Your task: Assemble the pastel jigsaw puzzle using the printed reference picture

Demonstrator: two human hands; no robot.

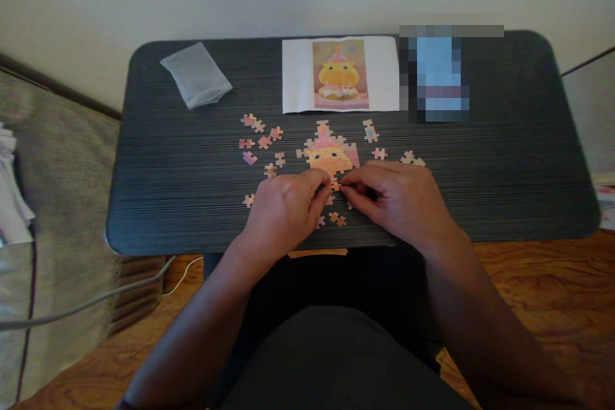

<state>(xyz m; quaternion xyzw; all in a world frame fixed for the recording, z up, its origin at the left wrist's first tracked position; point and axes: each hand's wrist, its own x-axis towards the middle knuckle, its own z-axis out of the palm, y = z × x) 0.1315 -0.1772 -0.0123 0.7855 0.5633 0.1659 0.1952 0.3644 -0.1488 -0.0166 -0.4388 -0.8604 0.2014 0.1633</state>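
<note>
Near the far left corner of the bench (182, 192) lies a clear bag (196, 73). Loose pieces (262, 134) are scattered left of the middle. The left hand (288, 208) rests by the near edge, its fingers (321, 197) curled nearly closed against a small orange piece (335, 186); whether they grip it or only steady it cannot be told. That piece sits at the lower edge of the joined patch (331, 155) (a yellow figure in a pink hat, as on the printed sheet (340, 73) at the far edge). The right hand (401, 198) has thumb and forefinger pinched on the piece from the other side. Pressing with tabs misaligned would likely buckle or split the patch, and the heels of the hands could sweep strays off the near edge
</note>
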